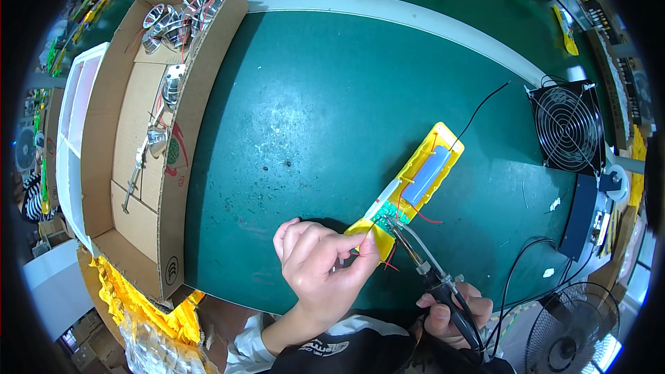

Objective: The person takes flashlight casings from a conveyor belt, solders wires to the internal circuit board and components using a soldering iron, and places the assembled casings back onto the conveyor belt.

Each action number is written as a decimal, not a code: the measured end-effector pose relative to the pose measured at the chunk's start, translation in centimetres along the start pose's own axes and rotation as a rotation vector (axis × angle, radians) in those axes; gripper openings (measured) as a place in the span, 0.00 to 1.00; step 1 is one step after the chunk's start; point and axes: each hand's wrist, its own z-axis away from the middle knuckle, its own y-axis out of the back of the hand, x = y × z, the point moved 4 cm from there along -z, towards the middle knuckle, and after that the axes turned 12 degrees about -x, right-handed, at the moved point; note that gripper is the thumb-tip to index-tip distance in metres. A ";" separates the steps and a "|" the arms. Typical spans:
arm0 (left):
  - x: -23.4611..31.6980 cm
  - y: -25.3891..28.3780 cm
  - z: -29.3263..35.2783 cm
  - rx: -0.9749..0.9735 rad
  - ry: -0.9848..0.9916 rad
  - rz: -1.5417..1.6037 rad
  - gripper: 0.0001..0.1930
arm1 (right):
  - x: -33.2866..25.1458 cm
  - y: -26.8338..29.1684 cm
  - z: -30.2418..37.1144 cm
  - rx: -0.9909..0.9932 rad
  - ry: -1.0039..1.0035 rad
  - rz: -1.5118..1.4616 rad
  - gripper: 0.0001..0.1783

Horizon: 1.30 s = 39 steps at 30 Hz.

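Note:
A long yellow plastic housing [451, 140] lies at a slant on the green table, with a blue cylindrical battery [431, 170] and a small green circuit board [385, 217] inside. Red wires [431, 221] and a black wire [485, 102] stick out from it. My left hand [320, 262] is closed in a pinch at the housing's near end, close to the board; what lies between thumb and forefinger is too small to make out. In my right hand [457, 315] is a soldering iron [440, 289] with a thin feed tube beside it. Its tip reaches the circuit board.
To the left stands a long cardboard box [131, 159] holding several shiny reflector cups [181, 21] with wires. A square black fan [568, 127] stands at the right, near a dark box-shaped device [579, 218]. Black cables [509, 284] run along the right edge above a round fan [571, 332].

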 end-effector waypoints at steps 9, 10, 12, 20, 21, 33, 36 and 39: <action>0.1 0.1 -0.1 0.007 -0.035 -0.007 0.08 | -0.2 0.1 -0.5 0.012 0.002 0.017 0.19; 0.1 0.1 -0.1 0.004 -0.035 -0.013 0.08 | -0.2 0.1 -0.5 -0.003 0.003 0.010 0.19; 0.2 0.1 -0.1 0.002 -0.035 -0.007 0.08 | -0.3 0.0 -0.4 0.020 -0.001 0.010 0.18; 0.2 0.1 0.0 -0.001 -0.039 -0.004 0.07 | -0.3 0.1 -0.1 0.035 -0.009 0.000 0.17; 0.1 0.1 0.0 0.001 -0.031 -0.005 0.07 | -0.3 0.1 0.0 0.016 0.009 0.014 0.17; 0.4 0.4 -0.1 0.027 -0.056 -0.014 0.06 | -1.0 0.8 2.3 0.182 0.132 0.036 0.20; 0.0 -0.4 0.0 0.016 -0.060 -0.042 0.06 | 0.1 1.6 3.2 0.227 0.050 0.052 0.22; 0.0 -0.1 0.4 0.023 -0.055 -0.036 0.06 | -0.3 1.8 3.4 0.314 -0.071 -0.021 0.22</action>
